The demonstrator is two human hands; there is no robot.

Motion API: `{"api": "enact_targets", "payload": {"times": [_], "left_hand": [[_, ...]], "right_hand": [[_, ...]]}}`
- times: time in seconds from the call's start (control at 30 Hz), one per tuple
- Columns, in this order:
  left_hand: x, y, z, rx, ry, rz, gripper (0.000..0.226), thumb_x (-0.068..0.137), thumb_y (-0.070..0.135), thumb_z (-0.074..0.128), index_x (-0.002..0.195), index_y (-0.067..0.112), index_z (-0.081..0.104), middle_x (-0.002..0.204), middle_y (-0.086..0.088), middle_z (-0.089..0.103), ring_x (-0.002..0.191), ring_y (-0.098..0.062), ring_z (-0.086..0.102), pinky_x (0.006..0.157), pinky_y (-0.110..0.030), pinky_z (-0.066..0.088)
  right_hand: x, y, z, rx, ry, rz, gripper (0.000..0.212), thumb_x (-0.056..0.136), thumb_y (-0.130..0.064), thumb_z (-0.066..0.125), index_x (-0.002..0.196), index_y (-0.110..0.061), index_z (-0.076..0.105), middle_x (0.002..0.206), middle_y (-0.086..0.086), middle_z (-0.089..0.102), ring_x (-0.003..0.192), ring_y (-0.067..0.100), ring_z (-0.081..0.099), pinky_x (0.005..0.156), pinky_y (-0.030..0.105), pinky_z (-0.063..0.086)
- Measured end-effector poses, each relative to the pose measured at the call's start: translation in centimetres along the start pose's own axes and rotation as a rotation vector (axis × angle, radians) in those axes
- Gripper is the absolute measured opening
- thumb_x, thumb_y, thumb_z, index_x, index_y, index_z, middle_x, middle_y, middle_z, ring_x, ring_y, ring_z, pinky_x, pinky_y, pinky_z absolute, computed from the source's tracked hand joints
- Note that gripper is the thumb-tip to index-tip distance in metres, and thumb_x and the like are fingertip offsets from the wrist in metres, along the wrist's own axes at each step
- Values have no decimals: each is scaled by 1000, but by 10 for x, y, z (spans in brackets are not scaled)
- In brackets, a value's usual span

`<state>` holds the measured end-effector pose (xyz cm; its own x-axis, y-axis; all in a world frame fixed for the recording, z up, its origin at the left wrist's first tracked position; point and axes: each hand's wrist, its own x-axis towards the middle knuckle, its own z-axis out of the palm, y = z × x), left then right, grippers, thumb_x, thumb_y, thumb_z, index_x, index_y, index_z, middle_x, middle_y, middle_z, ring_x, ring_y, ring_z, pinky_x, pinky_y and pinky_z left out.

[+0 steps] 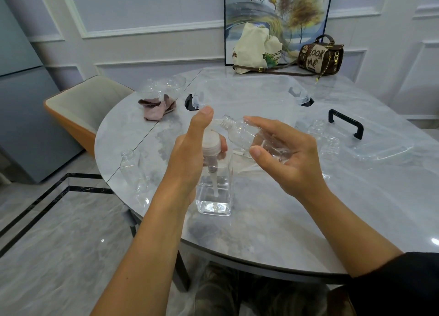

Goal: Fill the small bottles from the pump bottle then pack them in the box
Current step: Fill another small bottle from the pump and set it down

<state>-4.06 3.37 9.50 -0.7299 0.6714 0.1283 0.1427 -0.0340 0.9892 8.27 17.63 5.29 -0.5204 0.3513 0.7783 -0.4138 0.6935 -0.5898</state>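
- Nearest to us, two bare forearms reach over the table (261, 232) edge, and the right one comes out of a black sleeve (403, 280).
- We see the left hand (190, 154) wrapped round the neck of the pump bottle (215, 197), fingers curled under the white collar and thumb laid over the pump head.
- The pump bottle stands upright on the table near its front edge, clear and square, with a shallow layer of clear liquid at the bottom.
- The right hand (285, 154) holds a small bottle (240, 135) between thumb and curled fingers. It is tilted, and its open mouth points left, just beside the pump's spout.
- We cannot tell whether any liquid is in it.
- Another open bottle (129, 166) stands upright at the table's left edge, and a pair of bottles (317, 128) stands to the right of the hands.
- Behind the hands sits the clear box (249, 90) with black latches. Its lid (380, 144), with a black handle, lies flat to the right.
- A crumpled pink cloth (158, 106) lies left of the box, in front of a clear bowl (166, 84).
- At the far edge, a canvas bag (254, 47) and a brown handbag (320, 54) rest against a framed picture (278, 6).
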Motion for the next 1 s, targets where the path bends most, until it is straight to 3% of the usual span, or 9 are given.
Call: {"api": "enact_targets", "payload": {"times": [0.2, 0.33, 0.6, 0.8, 1.0], "left_hand": [[2, -3, 2, 4, 32, 35, 50, 84, 52, 48, 64, 10, 66, 75, -12, 68, 70, -27, 60, 69, -39, 47], [3, -3, 2, 12, 5, 39, 50, 85, 50, 47, 64, 8, 65, 73, -11, 68, 70, -26, 60, 67, -39, 47], [-2, 0, 4, -2, 17, 15, 70, 86, 74, 44, 61, 14, 67, 77, -15, 71, 75, -27, 64, 80, -42, 52], [-6, 2, 6, 7, 19, 25, 83, 84, 89, 37, 60, 16, 67, 74, -12, 70, 76, -23, 66, 76, -38, 48], [-7, 2, 6, 5, 28, 29, 81, 83, 89, 38, 60, 18, 69, 76, -12, 72, 75, -22, 67, 76, -36, 48]], "right_hand": [[-2, 2, -1, -27, -23, 22, 35, 89, -14, 75, 124, -12, 73, 78, 3, 65, 66, 12, 56, 68, 21, 47], [-2, 3, -3, -50, -14, 2, 36, 90, -24, 72, 124, -13, 73, 79, -3, 66, 66, 14, 59, 70, 19, 46], [0, 0, -1, -6, 25, 0, 38, 92, -24, 69, 129, -14, 70, 80, -3, 67, 62, 17, 56, 66, 18, 46], [1, 0, -2, 28, 28, 1, 40, 93, -25, 70, 131, -12, 69, 81, 1, 66, 64, 23, 56, 64, 25, 46], [0, 0, -3, 28, 35, -22, 40, 92, -23, 70, 128, -8, 70, 77, 2, 64, 65, 22, 57, 66, 23, 45]]}}
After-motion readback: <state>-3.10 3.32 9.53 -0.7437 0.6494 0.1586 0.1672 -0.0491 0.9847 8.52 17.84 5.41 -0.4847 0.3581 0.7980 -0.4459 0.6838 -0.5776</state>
